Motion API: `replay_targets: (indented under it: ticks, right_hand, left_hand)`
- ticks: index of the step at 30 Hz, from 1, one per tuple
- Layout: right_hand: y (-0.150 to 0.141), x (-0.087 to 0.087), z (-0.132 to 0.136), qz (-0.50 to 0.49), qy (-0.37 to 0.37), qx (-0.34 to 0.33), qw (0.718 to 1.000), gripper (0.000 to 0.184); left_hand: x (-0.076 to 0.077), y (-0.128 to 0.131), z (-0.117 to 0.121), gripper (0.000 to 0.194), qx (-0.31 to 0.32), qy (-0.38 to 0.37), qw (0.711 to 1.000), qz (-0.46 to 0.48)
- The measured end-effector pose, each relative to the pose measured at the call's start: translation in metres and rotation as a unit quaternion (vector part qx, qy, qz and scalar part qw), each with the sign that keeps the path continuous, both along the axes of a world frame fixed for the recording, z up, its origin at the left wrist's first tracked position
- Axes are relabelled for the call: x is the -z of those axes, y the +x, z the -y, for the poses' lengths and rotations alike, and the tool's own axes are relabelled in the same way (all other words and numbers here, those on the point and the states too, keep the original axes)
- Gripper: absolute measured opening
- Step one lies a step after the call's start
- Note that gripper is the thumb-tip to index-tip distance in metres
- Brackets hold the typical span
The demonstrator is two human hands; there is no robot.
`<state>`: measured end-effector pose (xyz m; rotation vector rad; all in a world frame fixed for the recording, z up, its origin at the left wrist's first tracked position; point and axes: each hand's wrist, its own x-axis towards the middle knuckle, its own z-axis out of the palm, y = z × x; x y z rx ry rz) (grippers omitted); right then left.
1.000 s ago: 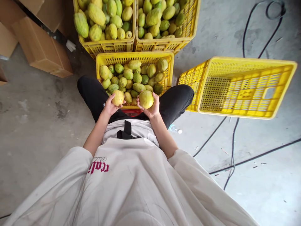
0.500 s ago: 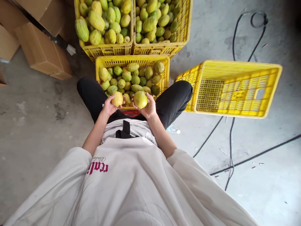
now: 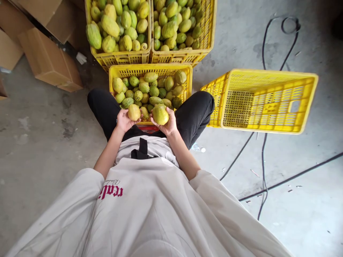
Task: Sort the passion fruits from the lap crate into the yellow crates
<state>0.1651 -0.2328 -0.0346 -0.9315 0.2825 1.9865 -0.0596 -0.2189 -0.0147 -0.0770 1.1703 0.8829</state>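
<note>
I sit with a yellow crate (image 3: 118, 71) of green-yellow fruit between my knees. My left hand (image 3: 122, 122) is closed around a small yellowish fruit (image 3: 134, 112), held over the crate's near edge. A larger yellow-green fruit (image 3: 160, 114) rests in my right hand (image 3: 169, 125), whose fingers curl round it from below. The two fruits are side by side, a short gap between them, just above my lap.
Two more full yellow crates (image 3: 123, 56) (image 3: 184, 54) stand beyond the near one. An empty yellow crate (image 3: 268, 101) lies tipped on its side at the right. Cardboard boxes (image 3: 48, 59) sit at the upper left. Black cables (image 3: 264, 157) run across the concrete floor at the right.
My right hand with its fruit has shifted a little left, closer to the left one. The view has drifted slightly; my left hand has barely moved.
</note>
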Motion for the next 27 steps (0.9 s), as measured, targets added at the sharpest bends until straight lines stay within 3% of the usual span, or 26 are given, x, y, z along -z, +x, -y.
replay_targets:
  ticks: [10,18,27]
  right_hand:
    - [-0.005,0.005,-0.001,0.018,-0.026,0.046,0.998,0.02]
    - [-0.005,-0.011,0.005,-0.003,0.016,0.064,0.998,0.038]
    - [0.004,0.005,0.008,-0.048,-0.001,0.052,0.997,0.032]
  left_hand:
    - [0.005,-0.002,0.003,0.055,0.02,-0.007,1.0,0.006]
    - [0.004,-0.002,0.011,0.047,0.03,-0.013,0.999,-0.005]
    - [0.009,-0.001,0.02,0.058,0.037,0.001,0.999,0.016]
